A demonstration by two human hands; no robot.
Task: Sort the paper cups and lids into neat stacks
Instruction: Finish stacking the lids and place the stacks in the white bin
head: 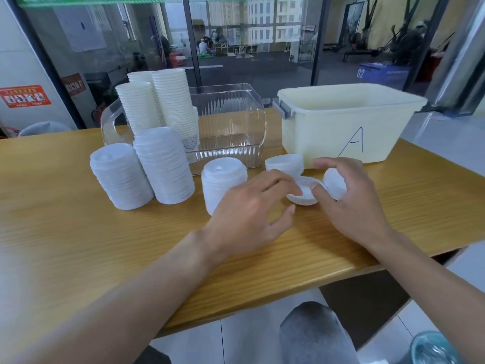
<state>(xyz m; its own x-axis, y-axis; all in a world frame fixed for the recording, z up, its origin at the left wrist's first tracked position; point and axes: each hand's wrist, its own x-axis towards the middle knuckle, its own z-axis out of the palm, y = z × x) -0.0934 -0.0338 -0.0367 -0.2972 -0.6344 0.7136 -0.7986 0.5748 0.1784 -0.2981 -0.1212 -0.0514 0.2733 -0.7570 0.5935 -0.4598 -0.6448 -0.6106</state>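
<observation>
Head view: the left hand (249, 214) lies with fingers spread and relaxed, its fingertips touching an upturned lid (304, 193) on the table (78, 232). The right hand (349, 203) curls round a tilted lid (334, 183) while its thumb meets the upturned one. A short lid stack (224, 179) stands just left of the left hand, which hides its near side. A sweep of that wrist could topple it (the taller lid stacks (141, 174) farther left look steadier). The cup stacks (160, 101) sit far left.
</observation>
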